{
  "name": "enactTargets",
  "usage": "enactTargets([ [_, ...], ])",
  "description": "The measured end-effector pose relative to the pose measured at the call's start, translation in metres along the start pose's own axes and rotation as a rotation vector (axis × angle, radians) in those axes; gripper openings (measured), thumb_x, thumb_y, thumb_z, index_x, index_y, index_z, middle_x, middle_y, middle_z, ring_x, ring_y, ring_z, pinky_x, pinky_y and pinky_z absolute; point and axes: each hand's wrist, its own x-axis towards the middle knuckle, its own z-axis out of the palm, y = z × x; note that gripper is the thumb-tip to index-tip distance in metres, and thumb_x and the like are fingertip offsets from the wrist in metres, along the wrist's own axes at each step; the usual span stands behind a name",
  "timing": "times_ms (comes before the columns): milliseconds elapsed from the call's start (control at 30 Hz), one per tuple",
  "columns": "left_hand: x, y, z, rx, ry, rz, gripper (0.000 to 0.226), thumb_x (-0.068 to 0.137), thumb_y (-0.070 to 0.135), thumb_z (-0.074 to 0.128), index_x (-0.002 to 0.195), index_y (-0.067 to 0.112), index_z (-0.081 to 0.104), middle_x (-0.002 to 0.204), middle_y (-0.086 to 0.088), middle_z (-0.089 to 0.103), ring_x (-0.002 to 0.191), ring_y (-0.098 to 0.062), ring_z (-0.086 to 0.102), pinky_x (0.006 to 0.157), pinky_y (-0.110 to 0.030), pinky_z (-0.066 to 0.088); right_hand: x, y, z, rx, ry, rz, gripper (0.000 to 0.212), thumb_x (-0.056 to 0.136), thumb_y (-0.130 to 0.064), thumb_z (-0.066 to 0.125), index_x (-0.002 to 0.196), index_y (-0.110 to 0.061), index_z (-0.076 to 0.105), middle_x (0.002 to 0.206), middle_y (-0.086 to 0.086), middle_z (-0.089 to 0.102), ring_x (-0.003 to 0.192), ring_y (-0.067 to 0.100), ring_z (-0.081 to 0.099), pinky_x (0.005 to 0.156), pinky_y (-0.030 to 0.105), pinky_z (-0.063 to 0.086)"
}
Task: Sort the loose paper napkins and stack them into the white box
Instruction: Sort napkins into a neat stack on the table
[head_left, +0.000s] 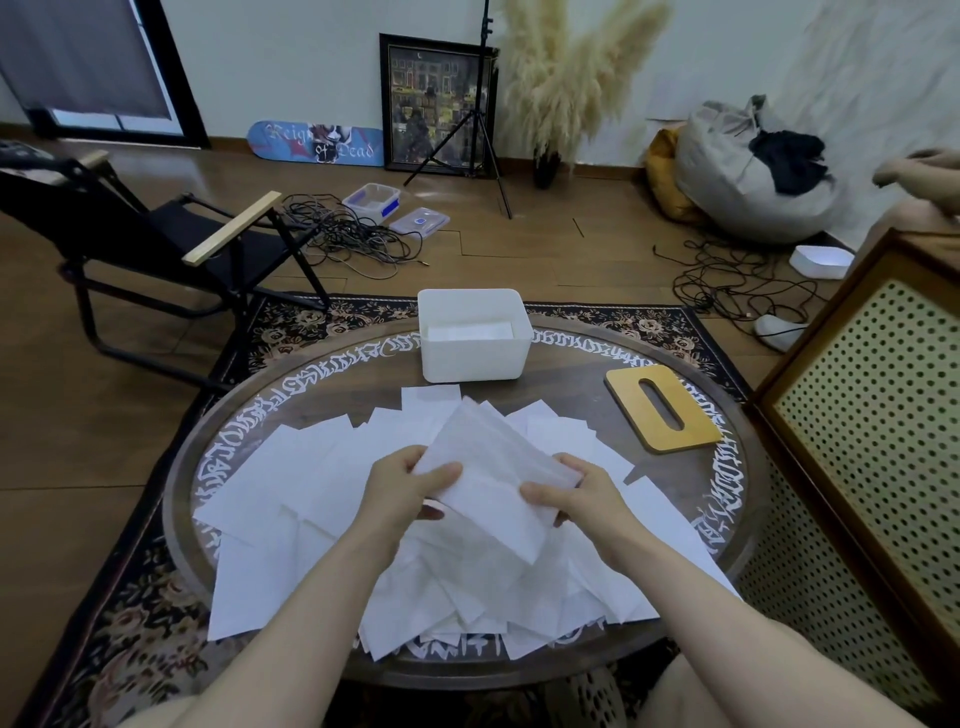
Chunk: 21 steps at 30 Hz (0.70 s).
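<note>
While the bulk of the loose napkins (311, 499) lay scattered across the round glass-topped table (691, 613), both hands were occupied with a gathered stack of napkins (493, 467) raised over the pile. The left hand (402, 491) gripped the stack's left edge, thumb on top and fingers beneath; the right hand (569, 496) pinched the opposite edge likewise. The stack sat tilted, its far end pointing toward the white box (475, 358), which stood at the table's far rim, well apart from the hands. The box appeared to hold some napkins already, though its interior was pale and hard to read. A wooden slotted lid (662, 408) lay to the right of the box. In my judgement, the step called for squaring the edges between both palms before transfer, keeping light even pressure so thin sheets would not crease or slide out.
</note>
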Motion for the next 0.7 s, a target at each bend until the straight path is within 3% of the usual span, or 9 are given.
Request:
enactTargets([
  [167, 0.0, -0.001, 0.006, -0.257, 0.111, -0.071, 0.025, 0.08, 0.007, 0.074, 0.102, 0.012, 0.063, 0.1, -0.011, 0.069, 0.082, -0.027, 0.066, 0.063, -0.035, 0.057, -0.002, 0.002, 0.006, -0.124, -0.183, 0.123, 0.028, 0.077, -0.017, 0.078, 0.104, -0.016, 0.069, 0.098, -0.002, 0.074, 0.087, 0.018, 0.069, 0.065, 0.027, 0.049],
  [267, -0.003, -0.002, 0.011, -0.268, 0.065, -0.124, 0.04, 0.08, 0.007, 0.074, 0.115, 0.013, 0.056, 0.104, -0.01, 0.07, 0.087, -0.028, 0.069, 0.06, -0.033, 0.056, 0.0, 0.004, 0.008, -0.068, -0.135, 0.129, 0.025, 0.079, -0.015, 0.076, 0.103, -0.015, 0.069, 0.099, 0.002, 0.074, 0.083, 0.018, 0.068, 0.065, 0.028, 0.048],
  [333, -0.008, -0.004, 0.017, -0.207, -0.029, -0.163, 0.039, 0.082, 0.007, 0.071, 0.117, 0.013, 0.053, 0.103, -0.011, 0.071, 0.083, -0.026, 0.071, 0.059, -0.032, 0.056, 0.001, 0.004, 0.009, 0.024, -0.088, 0.128, 0.024, 0.08, -0.011, 0.074, 0.103, -0.013, 0.068, 0.1, 0.005, 0.074, 0.081, 0.018, 0.069, 0.064, 0.028, 0.051],
  [433, -0.012, -0.006, 0.022, -0.056, -0.114, -0.148, 0.034, 0.085, 0.002, 0.066, 0.116, 0.01, 0.055, 0.102, -0.009, 0.071, 0.083, -0.026, 0.07, 0.056, -0.031, 0.055, 0.001, 0.002, 0.01, 0.087, -0.062, 0.126, 0.026, 0.08, -0.008, 0.074, 0.105, -0.013, 0.066, 0.098, 0.001, 0.075, 0.085, 0.019, 0.072, 0.074, 0.033, 0.058],
  [567, -0.011, 0.001, 0.012, 0.196, -0.199, 0.005, 0.03, 0.083, -0.001, 0.057, 0.109, 0.015, 0.061, 0.097, -0.003, 0.07, 0.082, -0.017, 0.068, 0.054, -0.027, 0.053, 0.001, 0.001, 0.005, 0.07, -0.041, 0.126, 0.03, 0.077, -0.016, 0.077, 0.103, -0.013, 0.063, 0.1, 0.004, 0.074, 0.095, 0.025, 0.069, 0.084, 0.039, 0.049],
  [633, -0.011, 0.004, 0.006, 0.311, -0.315, 0.047, 0.032, 0.075, 0.006, 0.053, 0.102, 0.015, 0.066, 0.095, -0.002, 0.071, 0.081, -0.013, 0.067, 0.058, -0.021, 0.051, 0.003, 0.0, -0.001, 0.096, -0.021, 0.109, 0.033, 0.076, -0.019, 0.079, 0.104, -0.013, 0.063, 0.105, 0.007, 0.073, 0.099, 0.026, 0.068, 0.085, 0.041, 0.049],
  [700, -0.008, 0.003, 0.002, 0.48, -0.374, 0.072, 0.029, 0.072, 0.01, 0.049, 0.093, 0.016, 0.068, 0.091, -0.003, 0.071, 0.082, -0.016, 0.066, 0.067, -0.025, 0.048, 0.004, -0.004, -0.007, 0.109, -0.01, 0.095, 0.037, 0.074, -0.019, 0.08, 0.107, -0.016, 0.064, 0.106, 0.006, 0.073, 0.097, 0.025, 0.068, 0.087, 0.042, 0.049],
])
